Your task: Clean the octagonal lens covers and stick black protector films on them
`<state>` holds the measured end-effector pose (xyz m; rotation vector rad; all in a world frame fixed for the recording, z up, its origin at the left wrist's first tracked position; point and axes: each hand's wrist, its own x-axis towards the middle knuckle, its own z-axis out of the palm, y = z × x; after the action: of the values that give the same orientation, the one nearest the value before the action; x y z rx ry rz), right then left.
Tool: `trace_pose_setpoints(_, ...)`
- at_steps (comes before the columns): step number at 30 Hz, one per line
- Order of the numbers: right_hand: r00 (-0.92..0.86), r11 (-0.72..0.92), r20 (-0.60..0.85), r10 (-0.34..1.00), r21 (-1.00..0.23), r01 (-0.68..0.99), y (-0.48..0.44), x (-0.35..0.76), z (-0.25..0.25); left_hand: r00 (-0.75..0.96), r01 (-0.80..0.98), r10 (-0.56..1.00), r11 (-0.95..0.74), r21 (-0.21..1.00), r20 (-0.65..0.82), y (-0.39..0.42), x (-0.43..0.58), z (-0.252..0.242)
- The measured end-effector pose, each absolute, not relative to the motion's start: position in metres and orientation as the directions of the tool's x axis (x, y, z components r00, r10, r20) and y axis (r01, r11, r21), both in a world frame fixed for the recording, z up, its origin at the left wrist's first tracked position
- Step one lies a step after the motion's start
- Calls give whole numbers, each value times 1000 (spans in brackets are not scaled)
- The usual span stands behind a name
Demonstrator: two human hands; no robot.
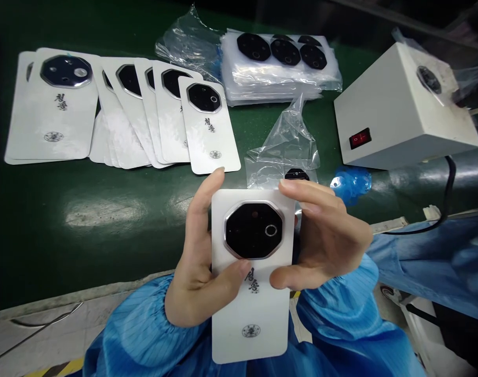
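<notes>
A white phone back cover (pixel 251 309) with a black octagonal camera lens panel (pixel 254 229) is held upright in front of me over the near edge of the green bench. My left hand (pixel 197 262) grips its left edge, thumb pressed just below the lens panel and fingers behind. My right hand (pixel 325 238) pinches its right edge, index finger along the top corner and thumb below the lens panel. Both sleeves are blue.
Several white back covers (pixel 211 131) lie fanned across the green belt (pixel 105 220) at the back left. A stack of bagged lens panels (pixel 281 63) sits behind, loose plastic bags (pixel 289 141) in the middle, and a white box with a red switch (pixel 399 110) at right.
</notes>
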<state>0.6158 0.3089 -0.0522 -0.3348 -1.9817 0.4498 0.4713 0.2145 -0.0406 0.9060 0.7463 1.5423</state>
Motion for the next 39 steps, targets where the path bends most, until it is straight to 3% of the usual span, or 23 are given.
trace_pose_setpoints(13,-491,917,781,386,-382,114,309,620,-49,-79,-527,990,-141,838,117,214,474,-39)
trace_pose_setpoints(18,-431,955,853,295,-248,163,299,614,-42,-103,-488,987,-160,858,125,213,474,-40)
trace_pose_setpoints(23,-345,931,889,301,-195,310,286,609,-39,-122,-475,981,-189,859,148,212,475,-41)
trace_pose_setpoints(28,-413,912,843,345,-197,359,280,609,-37,-126,-465,981,-191,864,149,213,475,-40)
trace_pose_setpoints(34,-341,935,909,239,-121,333,281,606,-40,-103,-508,982,-190,840,160,212,476,-41)
trace_pose_setpoints(39,-409,938,882,235,-96,332,281,609,-37,-84,-483,983,-184,856,164,211,474,-46)
